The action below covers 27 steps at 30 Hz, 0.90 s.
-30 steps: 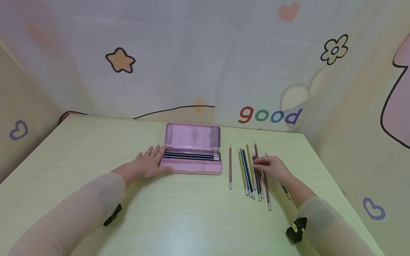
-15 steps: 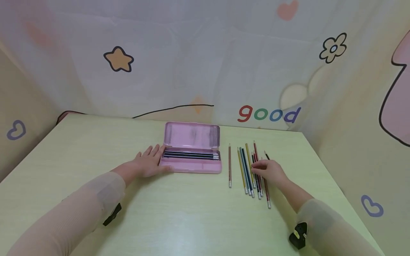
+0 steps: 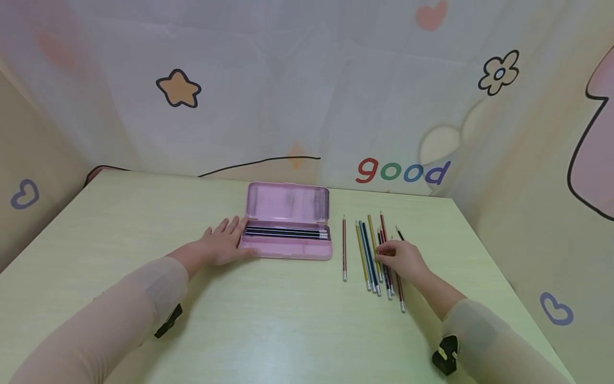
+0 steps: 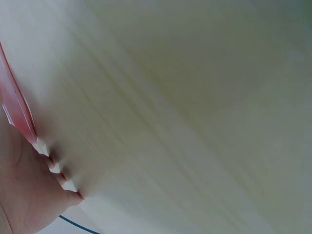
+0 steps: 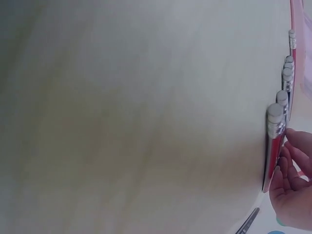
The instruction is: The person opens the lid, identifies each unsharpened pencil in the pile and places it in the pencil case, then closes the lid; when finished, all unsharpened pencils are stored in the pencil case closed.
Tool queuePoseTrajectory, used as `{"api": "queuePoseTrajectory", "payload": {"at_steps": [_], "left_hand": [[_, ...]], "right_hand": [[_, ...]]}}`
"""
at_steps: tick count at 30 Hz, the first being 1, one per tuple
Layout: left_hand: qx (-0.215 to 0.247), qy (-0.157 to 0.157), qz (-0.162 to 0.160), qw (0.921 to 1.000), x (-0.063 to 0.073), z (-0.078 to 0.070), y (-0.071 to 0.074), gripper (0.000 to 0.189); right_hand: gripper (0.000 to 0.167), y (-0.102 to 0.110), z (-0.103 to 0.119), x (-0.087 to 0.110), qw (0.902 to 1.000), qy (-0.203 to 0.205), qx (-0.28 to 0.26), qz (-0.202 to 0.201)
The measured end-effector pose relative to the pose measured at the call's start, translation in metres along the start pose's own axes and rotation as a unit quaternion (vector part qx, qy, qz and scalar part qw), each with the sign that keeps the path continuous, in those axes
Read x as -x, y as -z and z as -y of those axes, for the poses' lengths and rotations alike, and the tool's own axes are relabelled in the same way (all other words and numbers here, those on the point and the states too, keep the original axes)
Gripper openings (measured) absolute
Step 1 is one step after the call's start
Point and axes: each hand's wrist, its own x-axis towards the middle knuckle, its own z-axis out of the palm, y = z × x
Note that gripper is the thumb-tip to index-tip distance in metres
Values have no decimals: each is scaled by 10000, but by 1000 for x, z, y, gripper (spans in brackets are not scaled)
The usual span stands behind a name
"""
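Note:
An open pink pencil case (image 3: 285,248) lies on the table with several dark pencils (image 3: 285,232) in its rear section. My left hand (image 3: 221,247) rests spread at the case's left end, its thumb along the front edge. Right of the case lies a loose group of yellow, blue, dark and red pencils (image 3: 366,256), eraser ends toward me. My right hand (image 3: 403,259) is over the right part of this group, thumb and fingertips pinching at a dark pencil (image 3: 382,261). In the right wrist view, a red pencil (image 5: 275,153) lies close beside the curled fingers.
A single red pencil (image 3: 344,248) lies between the case and the group. Another dark-tipped pencil (image 3: 400,233) pokes out beyond my right hand. A printed cloth (image 3: 268,106) stands along the table's (image 3: 268,325) back edge.
My right hand has shifted slightly left and toward me among the pencils, and the tip of a dark pencil now shows beyond it. My left hand stays at the case.

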Motion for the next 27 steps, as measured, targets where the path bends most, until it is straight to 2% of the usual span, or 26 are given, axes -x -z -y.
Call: {"api": "queuePoseTrajectory", "payload": {"at_steps": [18, 27], "left_hand": [[-82, -58, -45, 9999, 4, -2, 2, 103], [-93, -97, -85, 9999, 3, -2, 1, 102]], "right_hand": [[30, -2, 16, -6, 9972, -138, 726, -120], [26, -2, 14, -11, 9969, -317, 670, -254]]}}
